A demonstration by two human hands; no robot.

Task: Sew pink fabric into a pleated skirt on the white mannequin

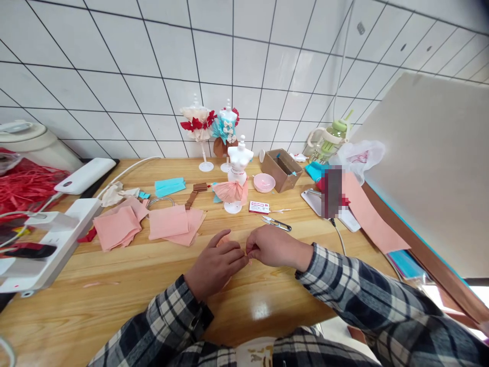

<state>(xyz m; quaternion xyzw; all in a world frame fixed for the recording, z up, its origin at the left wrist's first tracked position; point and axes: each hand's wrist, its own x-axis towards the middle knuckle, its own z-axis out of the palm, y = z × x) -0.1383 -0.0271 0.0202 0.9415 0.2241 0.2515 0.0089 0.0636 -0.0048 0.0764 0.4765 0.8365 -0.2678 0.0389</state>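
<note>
1. Here's the left hand point(217, 265), coming in from the lower left, back of the hand uppermost, thumb lifted away from the forefinger and the other fingers bent inward to the right.
2. It's closed over a peach piece point(223, 241), mostly hidden; a bit of it peeks out between thumb and forefinger.
3. Over to the right hand point(271, 247): it reaches in from the right, wrist bent, knuckles up, fingers curled, thumb and forefinger drawn into a tight pinch.
4. That pinch sits at the peach piece's edge, right beside the left fingertips; the exact grip is too small to make out.
5. So the piece is between both hands, low over the table point(153, 311), near the middle.
6. Both forearms angle inward, plaid sleeves point(336, 275) down to the wrists.
7. Just beyond the right hand lie the snips point(277, 223), blades pointing left, with the small box point(259, 207) behind them.
8. Straight ahead stands the white form point(240, 158), upright, a peach skirt point(231, 192) around its lower part.
9. Off to the left, peach sheets point(168, 223) lie flat, well apart from the fingers.
</note>
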